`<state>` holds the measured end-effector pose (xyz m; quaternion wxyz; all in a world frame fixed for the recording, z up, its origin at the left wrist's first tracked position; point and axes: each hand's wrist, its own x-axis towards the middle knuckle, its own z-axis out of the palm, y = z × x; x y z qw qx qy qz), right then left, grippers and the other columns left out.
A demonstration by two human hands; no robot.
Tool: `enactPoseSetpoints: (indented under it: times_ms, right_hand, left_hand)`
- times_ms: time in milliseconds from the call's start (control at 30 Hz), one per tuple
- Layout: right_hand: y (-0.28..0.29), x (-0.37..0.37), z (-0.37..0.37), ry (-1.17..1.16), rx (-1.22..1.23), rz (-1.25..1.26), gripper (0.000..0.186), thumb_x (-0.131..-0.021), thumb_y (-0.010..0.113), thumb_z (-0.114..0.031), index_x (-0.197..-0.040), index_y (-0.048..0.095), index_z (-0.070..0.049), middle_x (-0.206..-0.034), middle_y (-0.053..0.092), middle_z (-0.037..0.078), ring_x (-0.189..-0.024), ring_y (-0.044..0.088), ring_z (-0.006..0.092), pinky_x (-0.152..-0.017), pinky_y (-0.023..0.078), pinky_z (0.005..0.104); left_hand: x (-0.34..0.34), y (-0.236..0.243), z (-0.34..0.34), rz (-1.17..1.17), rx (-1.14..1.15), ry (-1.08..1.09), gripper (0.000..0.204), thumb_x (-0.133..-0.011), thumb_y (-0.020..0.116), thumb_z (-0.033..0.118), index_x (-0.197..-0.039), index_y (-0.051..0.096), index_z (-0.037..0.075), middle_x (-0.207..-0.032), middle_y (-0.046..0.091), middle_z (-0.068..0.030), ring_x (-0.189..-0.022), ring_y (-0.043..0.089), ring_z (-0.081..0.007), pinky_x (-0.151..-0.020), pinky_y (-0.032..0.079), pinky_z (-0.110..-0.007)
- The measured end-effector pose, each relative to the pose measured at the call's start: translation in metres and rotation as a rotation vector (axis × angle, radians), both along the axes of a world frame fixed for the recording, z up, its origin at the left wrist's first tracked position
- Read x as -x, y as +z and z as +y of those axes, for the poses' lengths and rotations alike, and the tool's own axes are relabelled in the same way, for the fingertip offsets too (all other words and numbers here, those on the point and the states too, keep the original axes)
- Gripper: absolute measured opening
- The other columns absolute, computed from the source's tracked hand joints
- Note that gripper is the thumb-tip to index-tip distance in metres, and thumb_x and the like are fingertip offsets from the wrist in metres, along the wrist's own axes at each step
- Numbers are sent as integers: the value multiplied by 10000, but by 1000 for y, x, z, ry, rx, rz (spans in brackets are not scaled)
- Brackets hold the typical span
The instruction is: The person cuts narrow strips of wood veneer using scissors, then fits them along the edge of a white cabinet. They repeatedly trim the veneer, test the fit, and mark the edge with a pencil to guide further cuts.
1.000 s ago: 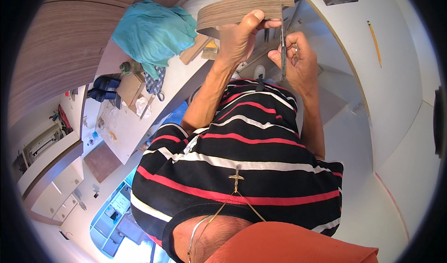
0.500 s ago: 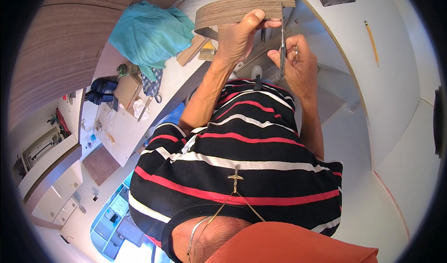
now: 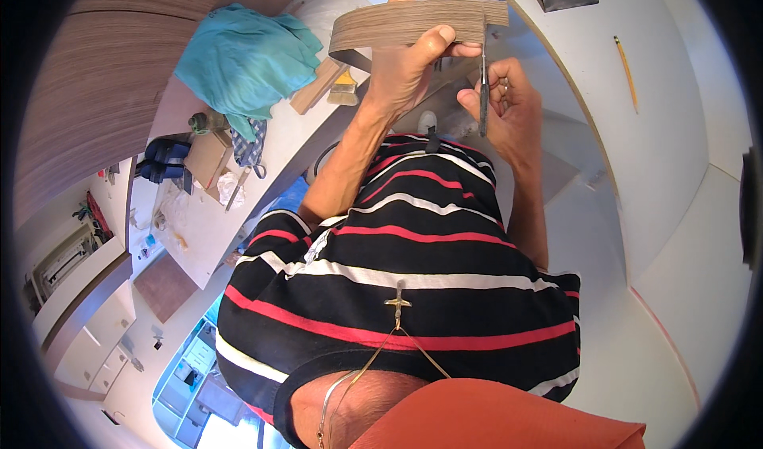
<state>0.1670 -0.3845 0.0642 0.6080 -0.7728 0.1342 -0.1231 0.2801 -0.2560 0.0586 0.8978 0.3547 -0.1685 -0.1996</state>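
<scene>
My left hand (image 3: 403,74) holds a curved wood-grain edge-banding strip (image 3: 397,23) at the top middle, the thumb pressed on its face and the fingers mostly behind it. The strip's left part bends back in a loop. In my right hand (image 3: 515,107) are scissors (image 3: 483,91), seen nearly edge-on, their dark handle against my thumb. Their blades point up and meet the strip near its right end. A cut line runs into the strip there, and the short end piece sits slightly out of line with the rest.
A bench (image 3: 274,143) on the left bears a teal cloth (image 3: 246,59), a brush (image 3: 343,91), a wood block (image 3: 315,86) and a cardboard box (image 3: 208,159). A pencil (image 3: 626,74) lies on the white panel (image 3: 668,131) at right. Wood-grain panelling (image 3: 95,83) stands at far left.
Both hands keep their hold, with the strip and scissors slightly lower in view. The bench and the pencil have shifted a little left as the view moved.
</scene>
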Motion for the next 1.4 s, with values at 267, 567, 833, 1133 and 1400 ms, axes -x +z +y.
enactPoseSetpoints:
  times_ms: [267,567,833,1133,1400]
  right_hand:
    - [2,1,0,-7,66,7,357,-765,854,-184,-851,527,-72,-543,397,-61,-502,333,41,-476,264,254]
    - [4,3,7,-47,76,16,372,-763,870,-174,-853,522,-76,-550,420,-53,-502,336,41,-481,277,243]
    - [3,0,7,-45,121,-14,395,-748,870,-180,-841,498,-84,-563,331,-62,-523,283,53,-487,238,262]
    - [4,2,10,-56,110,-7,393,-759,872,-189,-842,504,-82,-558,353,-59,-521,293,51,-477,242,263]
    - [4,1,13,-74,142,1,386,-764,872,-184,-846,511,-76,-595,434,-53,-515,303,52,-480,270,251]
  left_hand:
    - [-2,-4,-1,1,27,-6,254,-907,586,-33,-1033,366,-11,-1016,647,-251,-887,735,-298,-778,666,-378]
    - [-2,-4,1,25,32,-2,257,-907,583,-34,-1037,363,-5,-1019,650,-252,-886,738,-302,-779,663,-373]
    - [1,-6,3,38,-14,-30,261,-908,584,-34,-1029,356,2,-1011,640,-248,-866,742,-301,-758,664,-369]
    - [-1,-4,4,21,7,-20,256,-907,577,-46,-1026,354,-3,-1001,651,-253,-868,745,-309,-760,663,-367]
    - [-1,-3,5,41,13,-16,253,-904,573,-54,-1022,357,3,-1008,650,-253,-858,745,-304,-754,662,-366]
